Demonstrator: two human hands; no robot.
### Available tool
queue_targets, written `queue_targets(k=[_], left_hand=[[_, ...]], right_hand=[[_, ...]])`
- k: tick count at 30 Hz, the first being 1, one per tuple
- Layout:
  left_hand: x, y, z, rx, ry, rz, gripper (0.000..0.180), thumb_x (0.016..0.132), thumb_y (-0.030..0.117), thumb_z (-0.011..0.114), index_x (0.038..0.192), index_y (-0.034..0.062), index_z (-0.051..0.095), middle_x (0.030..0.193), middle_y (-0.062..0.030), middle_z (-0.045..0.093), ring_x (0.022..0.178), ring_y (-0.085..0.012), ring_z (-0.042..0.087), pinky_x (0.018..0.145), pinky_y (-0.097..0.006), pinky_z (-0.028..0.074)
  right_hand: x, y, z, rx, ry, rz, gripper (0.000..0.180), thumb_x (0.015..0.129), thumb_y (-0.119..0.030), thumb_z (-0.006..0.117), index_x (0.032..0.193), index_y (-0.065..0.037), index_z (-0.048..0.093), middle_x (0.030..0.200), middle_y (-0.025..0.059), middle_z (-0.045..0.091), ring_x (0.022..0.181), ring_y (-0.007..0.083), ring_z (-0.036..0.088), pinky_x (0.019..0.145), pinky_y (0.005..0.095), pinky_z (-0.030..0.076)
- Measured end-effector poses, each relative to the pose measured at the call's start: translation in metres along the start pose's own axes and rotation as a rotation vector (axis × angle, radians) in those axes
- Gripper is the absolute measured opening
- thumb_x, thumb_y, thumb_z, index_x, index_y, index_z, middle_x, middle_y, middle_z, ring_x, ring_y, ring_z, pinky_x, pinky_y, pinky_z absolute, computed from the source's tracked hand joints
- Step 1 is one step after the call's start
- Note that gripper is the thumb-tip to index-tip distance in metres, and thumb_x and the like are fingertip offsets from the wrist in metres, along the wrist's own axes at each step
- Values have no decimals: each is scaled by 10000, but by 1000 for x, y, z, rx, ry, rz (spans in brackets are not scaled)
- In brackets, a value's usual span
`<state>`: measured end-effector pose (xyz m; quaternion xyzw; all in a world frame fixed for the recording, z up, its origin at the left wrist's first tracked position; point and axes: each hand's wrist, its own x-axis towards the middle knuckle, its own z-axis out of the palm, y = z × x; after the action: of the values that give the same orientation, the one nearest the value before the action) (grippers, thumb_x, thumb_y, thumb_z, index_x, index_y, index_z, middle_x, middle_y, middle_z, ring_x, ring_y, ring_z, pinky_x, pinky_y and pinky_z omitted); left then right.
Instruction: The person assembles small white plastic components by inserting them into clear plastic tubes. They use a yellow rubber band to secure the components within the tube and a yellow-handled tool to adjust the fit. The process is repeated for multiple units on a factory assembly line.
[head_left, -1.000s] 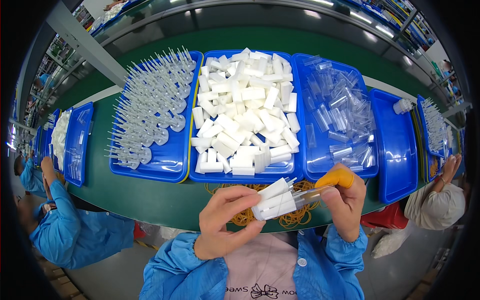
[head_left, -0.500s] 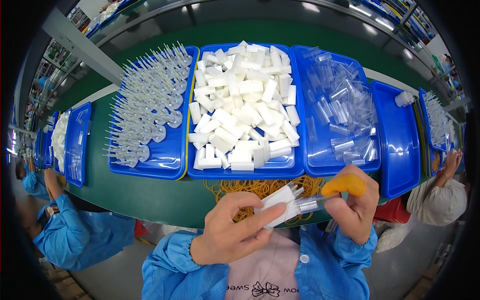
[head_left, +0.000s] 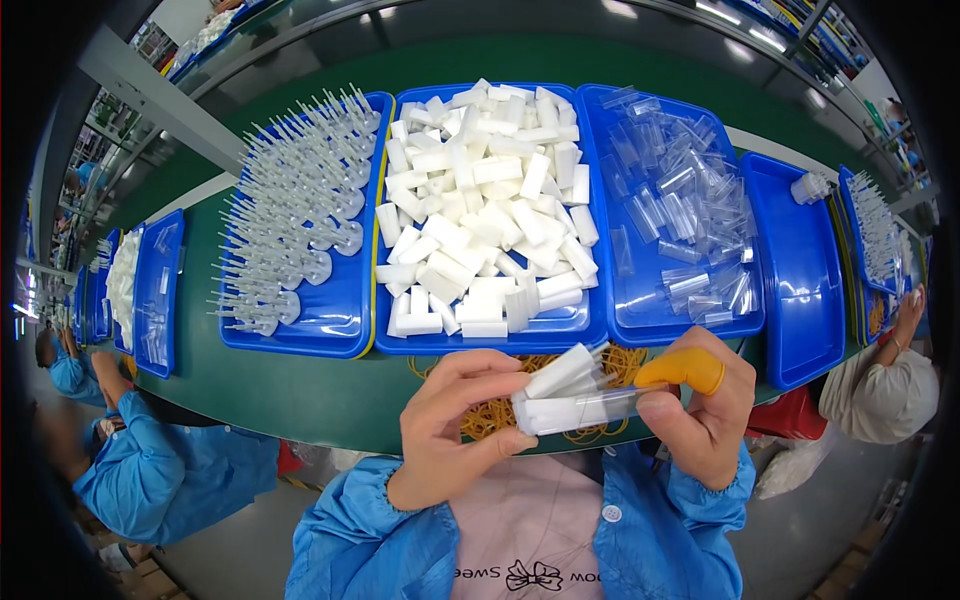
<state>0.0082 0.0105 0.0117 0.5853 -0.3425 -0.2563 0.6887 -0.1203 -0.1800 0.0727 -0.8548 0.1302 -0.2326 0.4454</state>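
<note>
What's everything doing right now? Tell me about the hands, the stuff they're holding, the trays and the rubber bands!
Left hand: pinching the held white blocks at their left end.
Right hand: pinching a clear sleeve.
Clear sleeve: seems partly over the lower held block.
Left tray: crowded with stemmed parts.
Middle tray: heaped with loose white blocks.
Third tray: loose clear sleeves, scattered.
Rubber bands: tangled in a heap.

Glossy plastic sleeve (head_left: 620, 403), matt block (head_left: 560, 372)

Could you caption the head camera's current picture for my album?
Before blue trays, the left hand holds white blocks while the right hand, wearing a yellow finger cover, pinches a clear sleeve.
</note>
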Motion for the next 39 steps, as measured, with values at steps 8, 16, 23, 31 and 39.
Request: queue_targets(k=[8,16,23,31,39], left_hand=[[-3,-9,-2,-471,-60,-78,443,748,-60,706,1168,-63,565,1229,-153,453,1105,-234,535,965,-363,469],[3,-3,-4,-527,-27,-196,558,779,-89,656,1287,-43,430,1238,-162,494,1143,-247,531,997,-379,436],[2,-11,-11,-417,-150,-131,527,783,-77,667,1258,-37,442,1234,-147,494,1152,-247,527,1003,-387,433],[3,-2,-7,-512,-33,-203,450,757,-47,714,1165,-46,527,1208,-138,476,1113,-228,545,972,-369,463],[1,-3,-1,-352,-70,-89,442,746,-28,733,1147,-39,548,1162,-129,478,1071,-215,561,949,-359,497]], right_hand=[[2,4,9,-23,117,-68,219,693,-126,761,815,15,646,764,85,608,640,161,572,572,259,441],[-5,7,24,227,277,-64,295,689,-142,779,880,20,622,847,109,627,759,226,601,763,352,472],[-2,9,19,90,190,-121,228,710,-166,748,849,-26,635,870,75,618,846,258,578,875,462,420],[-6,17,25,106,281,-83,189,708,-176,730,832,-62,643,871,41,605,941,258,522,976,500,344],[-15,10,42,206,300,2,210,689,-184,741,814,-48,641,862,31,597,941,245,517,975,514,345]])
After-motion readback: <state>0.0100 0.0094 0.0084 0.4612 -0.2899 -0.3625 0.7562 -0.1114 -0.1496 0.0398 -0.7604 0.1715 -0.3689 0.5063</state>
